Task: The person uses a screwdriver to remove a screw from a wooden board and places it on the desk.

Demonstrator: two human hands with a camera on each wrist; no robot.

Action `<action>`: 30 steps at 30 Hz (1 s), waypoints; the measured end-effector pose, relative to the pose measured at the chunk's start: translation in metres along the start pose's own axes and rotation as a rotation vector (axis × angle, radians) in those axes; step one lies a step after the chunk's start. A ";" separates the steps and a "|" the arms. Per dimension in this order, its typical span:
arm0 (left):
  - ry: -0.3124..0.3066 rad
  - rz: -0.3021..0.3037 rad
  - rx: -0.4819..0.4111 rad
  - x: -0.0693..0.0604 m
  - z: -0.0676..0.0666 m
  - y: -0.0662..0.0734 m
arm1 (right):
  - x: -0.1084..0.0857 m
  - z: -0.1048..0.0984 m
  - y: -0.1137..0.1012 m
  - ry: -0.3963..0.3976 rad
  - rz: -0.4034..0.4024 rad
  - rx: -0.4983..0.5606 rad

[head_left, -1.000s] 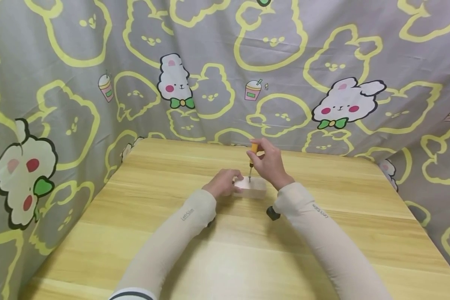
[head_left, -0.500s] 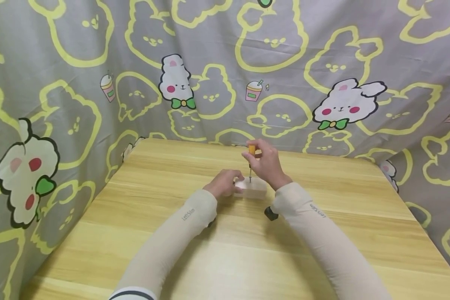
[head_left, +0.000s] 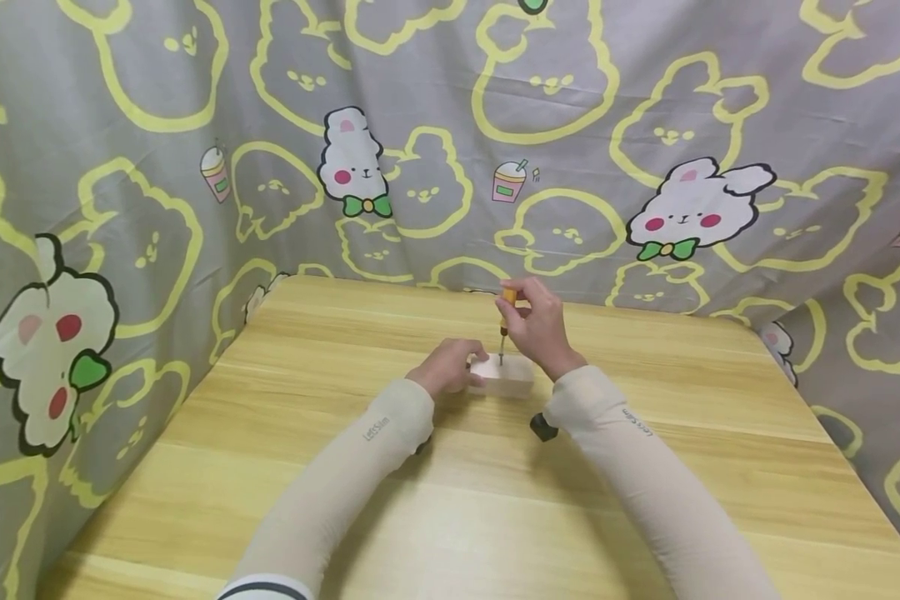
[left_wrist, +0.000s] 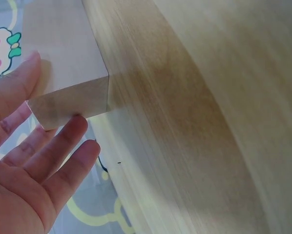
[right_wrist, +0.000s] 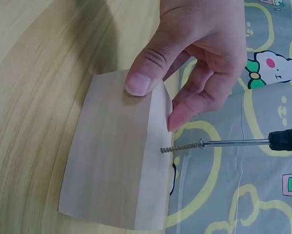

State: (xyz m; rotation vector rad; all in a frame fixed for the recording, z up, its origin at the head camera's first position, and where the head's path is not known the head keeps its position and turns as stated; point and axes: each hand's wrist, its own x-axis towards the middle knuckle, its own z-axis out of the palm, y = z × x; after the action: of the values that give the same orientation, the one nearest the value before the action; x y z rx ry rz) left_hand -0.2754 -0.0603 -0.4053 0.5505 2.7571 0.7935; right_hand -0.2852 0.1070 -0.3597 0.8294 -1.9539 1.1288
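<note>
A pale wooden block (head_left: 506,377) lies on the table. My left hand (head_left: 446,365) grips its left end; the left wrist view shows the thumb on one face and fingertips (left_wrist: 77,122) at the block's end. In my right hand (head_left: 538,321) is a screwdriver with an orange handle (head_left: 508,297), held upright between thumb and fingers. Its metal shaft (right_wrist: 239,143) meets the head of a threaded screw (right_wrist: 182,147). The screw stands in the block's upper face with most of its thread showing. My right hand is outside the right wrist view, where the left hand appears instead.
The light wood table (head_left: 450,517) reaches out on all sides of the block. Behind it and at both sides hangs a grey curtain (head_left: 435,92) with yellow outlines and rabbit prints. A small black object (head_left: 543,427) sits under the right wrist.
The fingers of my right hand shifted left around the screwdriver handle, then came back right. The handle tilted slightly with them. My left hand and the block have stayed in place.
</note>
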 end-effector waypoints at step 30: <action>-0.007 -0.022 -0.018 -0.001 0.000 0.001 | -0.003 -0.002 -0.002 0.043 0.075 -0.037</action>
State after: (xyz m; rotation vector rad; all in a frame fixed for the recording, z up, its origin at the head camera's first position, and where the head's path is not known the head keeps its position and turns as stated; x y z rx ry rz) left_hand -0.2743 -0.0600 -0.4049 0.5175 2.7421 0.8097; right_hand -0.2816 0.1082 -0.3603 0.7123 -1.9785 1.1408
